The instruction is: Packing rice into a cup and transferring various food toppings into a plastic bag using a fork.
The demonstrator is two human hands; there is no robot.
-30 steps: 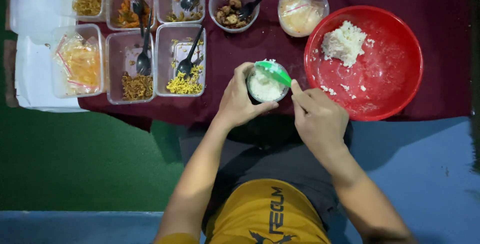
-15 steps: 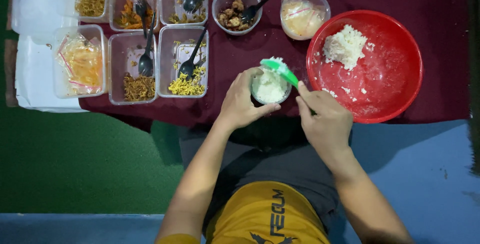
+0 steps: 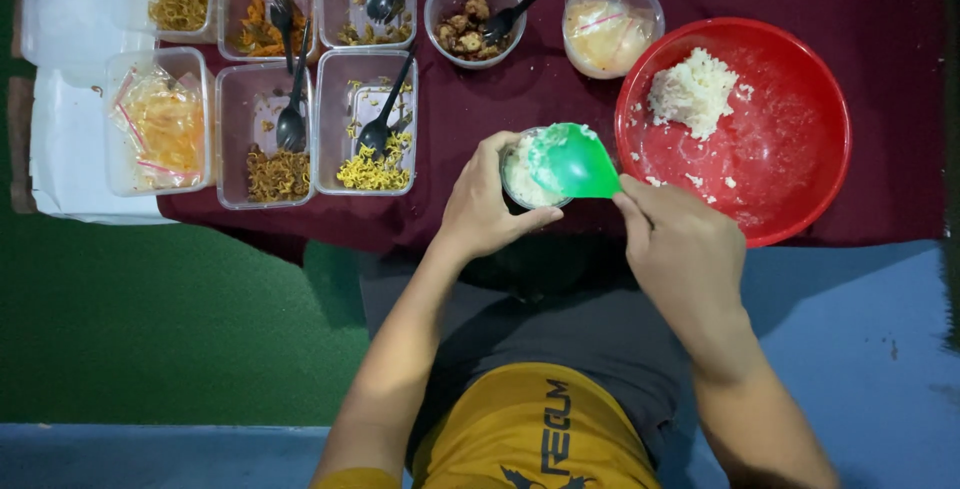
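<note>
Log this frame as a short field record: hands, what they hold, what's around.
left hand: left hand wraps the small round bowl of white rice
right hand: right hand holds the green plastic rice paddle, blade over the bowl
right of bowl: large red plastic basin with a clump of white rice
left of bowl: clear rectangular plastic containers of food with black spoons
surface: dark maroon tablecloth

Red bowl point(image 3: 800, 189) beside right hand point(image 3: 685, 249)
</note>
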